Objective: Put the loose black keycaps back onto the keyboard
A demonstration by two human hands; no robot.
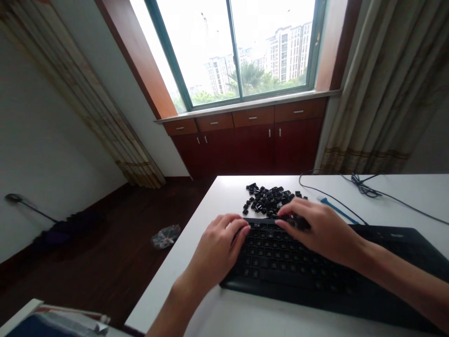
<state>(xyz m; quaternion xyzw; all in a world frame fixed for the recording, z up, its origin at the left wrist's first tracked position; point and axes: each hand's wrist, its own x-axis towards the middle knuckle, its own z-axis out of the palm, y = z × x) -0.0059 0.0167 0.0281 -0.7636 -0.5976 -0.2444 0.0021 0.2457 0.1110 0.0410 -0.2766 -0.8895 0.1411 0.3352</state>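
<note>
A black keyboard (277,276) lies at an angle on the white table, and many of its key positions are bare of caps. My left hand (219,238) is curled over its upper left corner, thumb and index fingertip close together at the edge. Above the top rows, my right hand (315,224) is closed in a pinch, with something dark under its fingers that I cannot make out. Just beyond the keyboard, loose black keycaps (268,199) lie in a heap, partly hidden by my right hand.
A blue stick-like tool (338,210) lies behind the keyboard, near a black cable (365,187). The white table (196,262) ends at the left, where a clear plastic bag (166,236) rests on the dark floor. Red cabinets (242,150) stand under the window.
</note>
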